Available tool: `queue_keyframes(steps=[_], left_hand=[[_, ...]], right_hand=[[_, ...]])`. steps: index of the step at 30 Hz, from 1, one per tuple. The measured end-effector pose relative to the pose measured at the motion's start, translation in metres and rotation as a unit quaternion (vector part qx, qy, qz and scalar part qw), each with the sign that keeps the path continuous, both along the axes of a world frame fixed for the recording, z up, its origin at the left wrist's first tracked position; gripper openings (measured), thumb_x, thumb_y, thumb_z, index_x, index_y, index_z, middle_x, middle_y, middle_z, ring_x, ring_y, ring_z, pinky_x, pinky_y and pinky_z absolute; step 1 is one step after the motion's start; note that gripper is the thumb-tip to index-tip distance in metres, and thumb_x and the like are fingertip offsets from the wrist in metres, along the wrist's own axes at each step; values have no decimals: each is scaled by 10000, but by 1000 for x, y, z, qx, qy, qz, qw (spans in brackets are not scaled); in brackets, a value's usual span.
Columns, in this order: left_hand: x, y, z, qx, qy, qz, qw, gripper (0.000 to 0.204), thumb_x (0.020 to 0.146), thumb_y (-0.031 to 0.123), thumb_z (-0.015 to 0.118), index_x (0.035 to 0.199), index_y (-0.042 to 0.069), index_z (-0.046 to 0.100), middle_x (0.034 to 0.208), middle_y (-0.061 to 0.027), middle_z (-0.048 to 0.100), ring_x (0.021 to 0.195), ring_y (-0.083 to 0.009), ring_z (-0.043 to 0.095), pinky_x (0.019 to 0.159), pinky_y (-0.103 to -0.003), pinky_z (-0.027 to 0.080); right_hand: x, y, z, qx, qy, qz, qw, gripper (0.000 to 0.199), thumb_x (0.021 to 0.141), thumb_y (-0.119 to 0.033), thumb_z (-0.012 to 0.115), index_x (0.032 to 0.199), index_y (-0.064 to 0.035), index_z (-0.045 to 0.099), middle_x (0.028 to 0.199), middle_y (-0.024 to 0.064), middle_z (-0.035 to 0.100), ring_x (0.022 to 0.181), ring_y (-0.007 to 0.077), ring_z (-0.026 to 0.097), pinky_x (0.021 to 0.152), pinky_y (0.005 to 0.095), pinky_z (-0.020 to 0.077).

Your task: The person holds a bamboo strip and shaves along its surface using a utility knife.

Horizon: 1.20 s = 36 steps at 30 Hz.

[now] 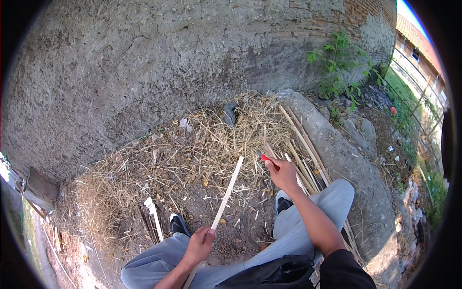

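Observation:
My left hand point(198, 245) is closed round a long pale strip of wood or bamboo point(228, 193), which slants up and away to the right. The lower end of the strip runs down under my left wrist. Off to the right, my right hand point(283, 174) grips a small knife point(264, 157) by its red handle, and a short dark blade end points up and left. The knife and the strip are apart. Beneath both hands the ground holds straw point(231, 139) and scattered pale shavings point(237, 222).
Several long strips point(305, 137) lie by my right leg, along a large stone slab point(337, 154). A few shorter pieces point(153, 213) lie beside my left shoe point(178, 224). A rough wall point(144, 72) rises ahead, with a leafy plant point(337, 65) at its right.

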State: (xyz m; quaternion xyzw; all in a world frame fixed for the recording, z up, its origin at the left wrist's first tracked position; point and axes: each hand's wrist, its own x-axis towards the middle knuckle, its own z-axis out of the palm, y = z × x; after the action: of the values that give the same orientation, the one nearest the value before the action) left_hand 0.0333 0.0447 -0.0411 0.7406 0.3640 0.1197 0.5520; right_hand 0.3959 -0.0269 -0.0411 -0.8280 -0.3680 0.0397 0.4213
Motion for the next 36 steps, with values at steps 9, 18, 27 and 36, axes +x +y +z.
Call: queue_keyframes(steps=[9, 18, 27, 36], left_hand=[[10, -12, 2, 74, 22, -18, 997, 254, 1047, 164, 512, 933, -26, 638, 945, -149, 625, 763, -250, 619, 728, -353, 491], [11, -28, 21, 150, 10, -35, 988, 241, 1044, 140, 533, 960, -54, 649, 956, -168, 646, 719, -291, 629, 681, -372, 508], [0, -9, 35, -114, 66, 37, 991, 310, 1074, 193, 508, 879, -25, 615, 818, -75, 608, 610, -122, 567, 565, -310, 458], [1, -11, 4, -85, 17, 15, 996, 342, 1076, 251, 519, 875, -8, 618, 868, -58, 564, 522, -83, 510, 501, -283, 420]], right_hand=[[-17, 1, -5, 10, -74, 136, 988, 338, 990, -365, 630, 1094, -72, 763, 725, 118, 662, 663, 318, 655, 614, 437, 511], [-13, -1, -12, -25, -104, 142, 984, 355, 988, -412, 620, 1068, -104, 778, 791, 123, 707, 712, 327, 684, 641, 455, 545], [64, -18, -22, -177, -5, -40, 983, 287, 974, -379, 627, 1073, -162, 786, 770, 191, 701, 746, 374, 703, 684, 462, 559], [5, -10, -1, -29, 27, 46, 998, 353, 979, -391, 649, 1150, -103, 760, 653, 168, 637, 586, 313, 633, 571, 410, 467]])
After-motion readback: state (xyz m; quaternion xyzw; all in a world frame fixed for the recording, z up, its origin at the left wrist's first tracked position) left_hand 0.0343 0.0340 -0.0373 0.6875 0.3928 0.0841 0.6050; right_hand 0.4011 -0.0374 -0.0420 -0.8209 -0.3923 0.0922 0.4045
